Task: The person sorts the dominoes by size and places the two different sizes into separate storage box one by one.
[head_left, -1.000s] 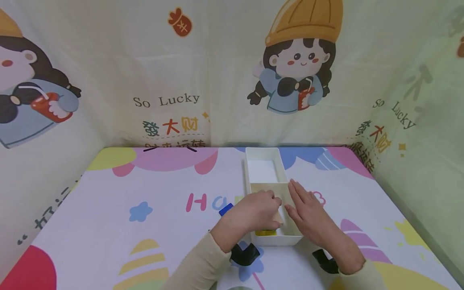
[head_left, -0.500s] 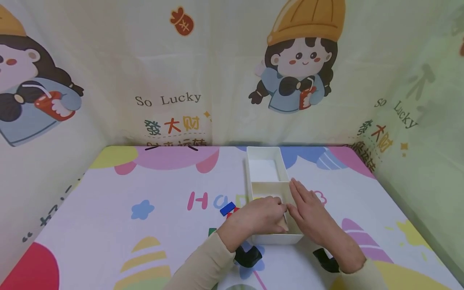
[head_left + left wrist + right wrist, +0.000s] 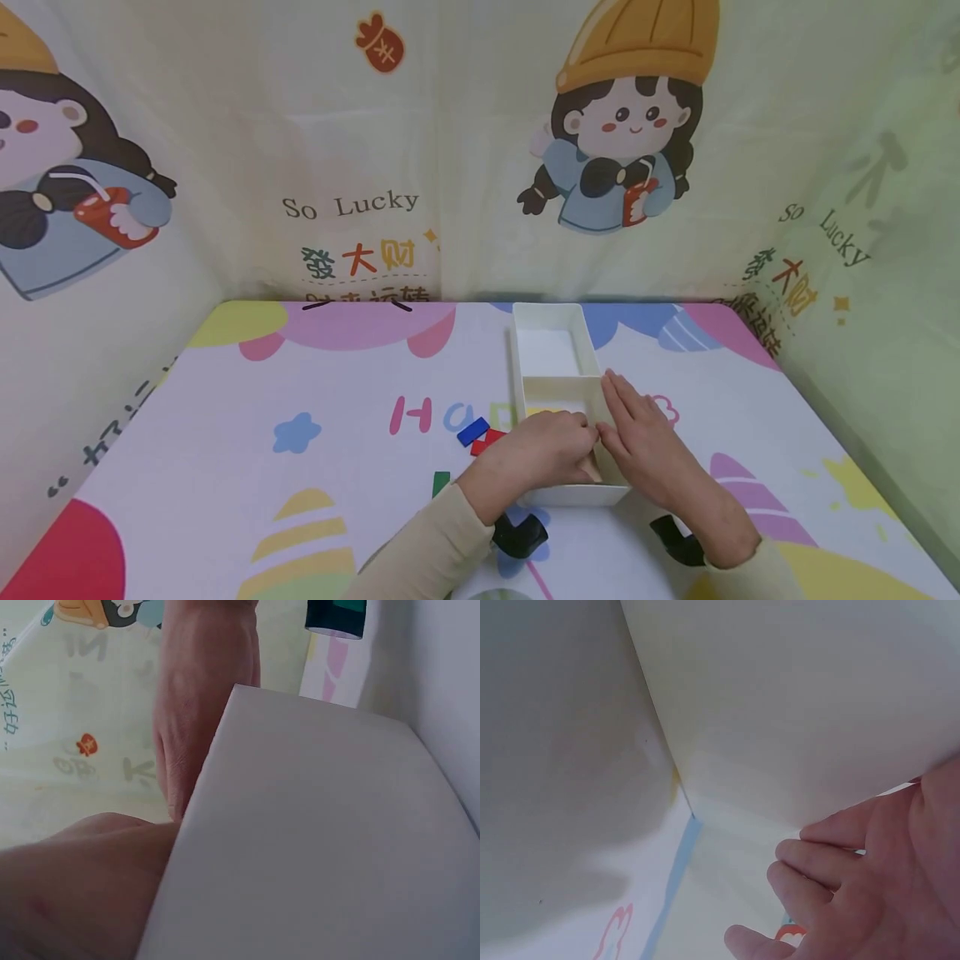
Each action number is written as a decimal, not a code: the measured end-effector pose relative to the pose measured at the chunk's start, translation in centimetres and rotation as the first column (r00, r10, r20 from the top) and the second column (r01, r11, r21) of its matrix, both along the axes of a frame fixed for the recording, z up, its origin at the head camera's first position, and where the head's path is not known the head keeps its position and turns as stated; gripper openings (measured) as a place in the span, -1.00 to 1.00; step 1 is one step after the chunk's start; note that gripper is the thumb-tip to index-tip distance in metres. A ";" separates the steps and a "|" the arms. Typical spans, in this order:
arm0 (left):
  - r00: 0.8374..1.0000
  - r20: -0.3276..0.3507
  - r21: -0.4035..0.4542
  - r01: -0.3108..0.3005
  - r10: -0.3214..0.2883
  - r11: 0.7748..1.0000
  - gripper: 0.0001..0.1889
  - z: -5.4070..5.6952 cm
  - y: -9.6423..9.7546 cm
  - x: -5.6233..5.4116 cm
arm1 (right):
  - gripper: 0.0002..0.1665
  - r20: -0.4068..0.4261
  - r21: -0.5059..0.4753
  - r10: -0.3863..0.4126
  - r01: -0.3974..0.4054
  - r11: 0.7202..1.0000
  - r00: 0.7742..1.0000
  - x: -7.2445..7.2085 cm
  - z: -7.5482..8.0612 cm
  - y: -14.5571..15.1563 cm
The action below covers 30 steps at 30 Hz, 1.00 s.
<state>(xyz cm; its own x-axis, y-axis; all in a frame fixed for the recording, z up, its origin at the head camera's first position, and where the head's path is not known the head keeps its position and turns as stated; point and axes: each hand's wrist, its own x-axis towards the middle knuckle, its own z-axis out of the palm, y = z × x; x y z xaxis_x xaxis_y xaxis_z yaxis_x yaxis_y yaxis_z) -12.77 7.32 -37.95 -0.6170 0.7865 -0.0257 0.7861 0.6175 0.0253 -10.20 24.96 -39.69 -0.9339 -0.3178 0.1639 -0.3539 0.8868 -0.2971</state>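
A white box (image 3: pixel 576 497) with two compartments stands on the table, its long side running away from me. My left hand (image 3: pixel 536 450) reaches into the near compartment, fingers curled downward. It seems to pinch a tan block (image 3: pixel 592 468), mostly hidden by the fingers. Behind that hand, a yellow block (image 3: pixel 543 410) shows partly inside the compartment. Flat fingers of my right hand (image 3: pixel 648 446) lie along the box's right wall; the right wrist view shows its fingertips by the white wall (image 3: pixel 810 712). The left wrist view is mostly filled by the box's outer wall (image 3: pixel 315 825).
Left of the box lie a blue block (image 3: pixel 473 432), red blocks (image 3: pixel 489 440) and a green block (image 3: pixel 441 483). The far compartment (image 3: pixel 551 352) has a white floor. Black wrist mounts (image 3: pixel 521 535) hang under both forearms. Printed cloth walls (image 3: pixel 480 167) enclose the table.
My left hand has shifted slightly right within the near compartment, uncovering the red and green blocks. The yellow block by the near wall is now covered; another yellow patch shows behind the hand.
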 end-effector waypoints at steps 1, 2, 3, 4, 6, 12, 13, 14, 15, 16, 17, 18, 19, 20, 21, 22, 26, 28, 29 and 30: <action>1.000 -0.015 0.000 -0.004 0.004 1.000 -0.56 -0.1 0.0 0.0 | -0.25 -0.004 0.000 0.001 -0.001 1.000 1.000 0.0 0.0 0.0; 0.999 -0.031 0.000 -0.010 0.010 1.000 -0.58 -0.1 0.1 0.0 | -0.25 -0.010 0.000 0.003 -0.003 1.000 1.000 0.0 0.0 0.0; 0.999 -0.048 -0.001 -0.015 0.015 1.000 -0.60 -0.2 0.1 0.0 | -0.26 -0.018 -0.003 0.006 -0.006 1.000 1.000 -0.1 0.0 0.0; 0.998 -0.059 -0.003 -0.019 0.019 1.000 -0.62 -0.2 0.1 0.0 | -0.26 -0.024 -0.003 0.007 -0.007 1.000 1.000 -0.1 0.0 0.0; 0.997 -0.069 -0.003 -0.028 0.027 1.000 -0.65 -0.2 0.1 0.0 | -0.26 -0.032 -0.002 0.008 -0.008 1.000 0.999 -0.1 0.0 0.0; 1.000 0.007 -0.001 -0.019 0.019 1.000 -0.69 -0.1 0.0 0.2 | -0.24 0.013 0.004 -0.008 0.008 1.000 1.000 0.0 -0.1 -0.1; 1.000 0.011 0.000 -0.015 0.015 1.000 -0.70 -0.1 0.0 0.2 | -0.24 0.020 0.004 -0.012 0.012 1.000 1.000 0.0 -0.1 -0.2; 1.000 0.010 0.003 -0.011 0.011 1.000 -0.71 0.0 -0.1 0.2 | -0.24 0.020 0.004 -0.013 0.013 1.000 1.000 0.0 0.0 -0.2; 1.000 0.003 0.005 -0.006 0.006 1.000 -0.72 0.1 -0.1 0.3 | -0.24 0.012 0.005 -0.011 0.011 1.000 1.000 0.0 0.0 -0.2; 1.000 -0.005 0.010 -0.003 0.003 1.000 -0.72 0.1 -0.1 0.3 | -0.24 0.008 0.005 -0.011 0.011 1.000 1.000 -0.1 0.0 -0.2; 1.000 -0.014 0.012 -0.002 0.002 1.000 -0.73 0.2 -0.2 0.3 | -0.24 0.004 0.006 -0.010 0.010 1.000 1.000 -0.1 0.0 -0.2; 1.000 -0.025 0.013 0.000 0.000 1.000 -0.74 0.3 -0.2 0.4 | -0.24 -0.004 0.005 -0.007 0.007 1.000 1.000 -0.1 0.1 -0.2; 0.999 -0.043 0.012 0.004 -0.003 1.000 -0.75 0.3 -0.3 0.4 | -0.25 -0.008 0.004 -0.004 0.004 1.000 1.000 -0.1 0.1 -0.2; 0.998 -0.056 0.010 0.008 -0.008 1.000 -0.77 0.4 -0.3 0.4 | -0.24 -0.007 0.003 -0.004 0.004 1.000 1.000 -0.1 0.1 -0.2; 0.997 -0.070 0.004 0.012 -0.012 1.000 -0.78 0.4 -0.4 0.5 | -0.24 -0.006 0.003 -0.005 0.005 1.000 1.000 -0.1 0.1 -0.2; 0.997 -0.080 -0.004 0.015 -0.015 1.000 -0.78 0.5 -0.5 0.5 | -0.24 0.002 0.002 -0.009 0.009 1.000 1.000 -0.1 0.1 -0.2; 0.996 -0.088 -0.011 0.025 -0.026 1.000 -0.74 0.8 -0.9 0.5 | -0.22 0.006 0.000 -0.019 0.019 1.000 1.000 0.0 0.1 -0.2; 0.996 -0.080 -0.002 0.031 -0.031 1.000 -0.74 1.1 -1.1 0.5 | -0.22 0.006 -0.001 -0.020 0.020 1.000 1.000 0.0 0.1 -0.1; 0.997 -0.076 0.006 0.034 -0.034 0.999 -0.74 1.3 -1.3 0.4 | -0.22 0.009 -0.001 -0.019 0.019 1.000 1.000 0.1 0.1 -0.1; 0.997 -0.071 0.019 0.036 -0.034 0.999 -0.75 1.5 -1.4 0.3 | -0.21 0.013 -0.002 -0.021 0.021 1.000 1.000 0.1 0.1 -0.1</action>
<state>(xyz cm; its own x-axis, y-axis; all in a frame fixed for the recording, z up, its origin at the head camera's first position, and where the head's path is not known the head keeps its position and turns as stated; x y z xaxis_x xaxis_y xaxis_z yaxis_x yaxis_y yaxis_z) -12.43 5.88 -36.50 -0.5888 0.8076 0.0330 0.8075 0.5895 -0.0191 -10.12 24.88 -39.63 -0.9425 -0.2975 0.1526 -0.3311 0.8936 -0.3032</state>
